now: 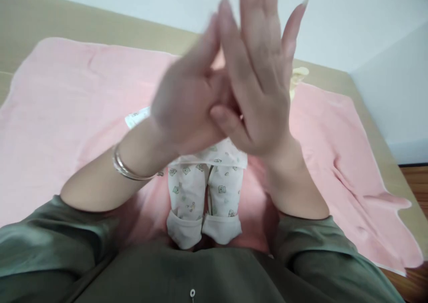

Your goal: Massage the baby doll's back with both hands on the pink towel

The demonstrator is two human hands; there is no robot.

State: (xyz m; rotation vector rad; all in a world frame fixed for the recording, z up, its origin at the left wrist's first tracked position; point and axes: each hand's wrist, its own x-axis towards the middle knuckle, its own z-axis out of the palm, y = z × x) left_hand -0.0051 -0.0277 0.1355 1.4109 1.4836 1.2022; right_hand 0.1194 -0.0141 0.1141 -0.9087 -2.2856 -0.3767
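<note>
In front of my chest my left hand [190, 102] and my right hand [264, 80] meet palm to palm. The right hand is open, its fingers stretched upward and its thumb across the left palm. My left hand is blurred; its thumb is extended, while its other fingers are mostly hidden behind the right hand. Neither shows an object in it. Below them lies a small white printed top [217, 153] with matching pants [222, 189], legs side by side and cuffs folded. My hands cover the upper part of the outfit, so whoever or whatever wears it is hidden.
A pink blanket [53, 93] with some wrinkles spreads under the outfit on a light wooden surface [110, 24]. Something pale yellow [299, 75] lies at the blanket's far edge. White walls [361, 18] stand behind and to the right; brown wooden flooring [416, 182] shows at right.
</note>
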